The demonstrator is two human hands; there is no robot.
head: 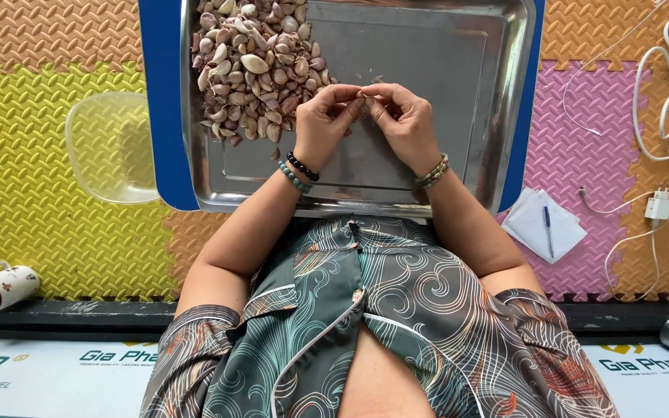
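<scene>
Over a steel tray (458, 101), my left hand (325, 120) and my right hand (404, 120) meet, both pinching one small garlic clove (361, 94) between the fingertips. A heap of unpeeled garlic cloves (253, 66) fills the tray's far left corner, just left of my left hand. Bead bracelets circle both wrists.
The tray rests on a blue board (162, 101) over coloured foam mats. A clear plastic bowl (110, 147) sits to the left, a mug (1, 286) lies at lower left. Paper with a pen (545, 224), white cables and a charger (660, 203) lie at right.
</scene>
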